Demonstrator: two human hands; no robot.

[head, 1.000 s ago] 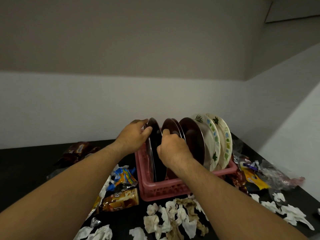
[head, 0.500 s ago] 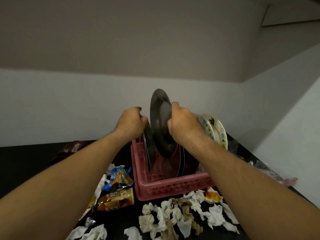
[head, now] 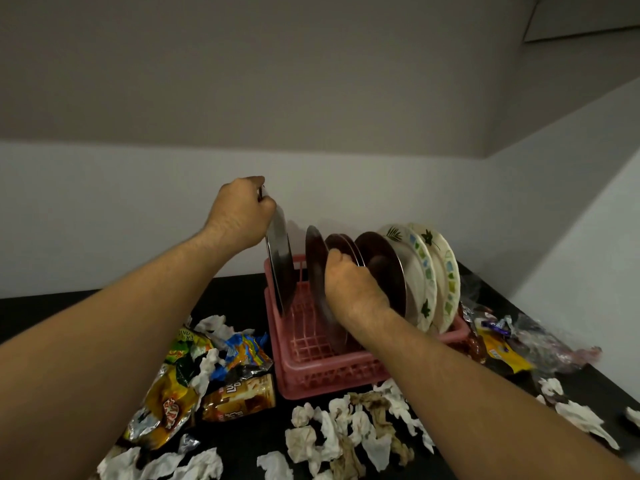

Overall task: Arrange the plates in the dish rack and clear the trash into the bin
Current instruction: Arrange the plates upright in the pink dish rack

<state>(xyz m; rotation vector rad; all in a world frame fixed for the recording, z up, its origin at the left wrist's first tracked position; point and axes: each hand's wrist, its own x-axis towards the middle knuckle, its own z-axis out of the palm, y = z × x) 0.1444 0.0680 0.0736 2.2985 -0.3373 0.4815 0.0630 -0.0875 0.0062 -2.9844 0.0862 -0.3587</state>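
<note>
A pink plastic dish rack stands on the black counter. My left hand grips the top rim of a steel plate standing on edge at the rack's left end. My right hand holds a second steel plate upright in the rack's middle. Behind it stand more steel plates and two white plates with green patterns at the right end. Crumpled tissues and snack wrappers litter the counter around the rack.
More wrappers and clear plastic lie right of the rack, with tissues at the counter's right edge. White walls meet in a corner behind the rack. No bin is in view.
The plate my right hand had lifted above the rack is now down in a slot. My left hand has raised and shifted another steel plate to the rack's left end.
</note>
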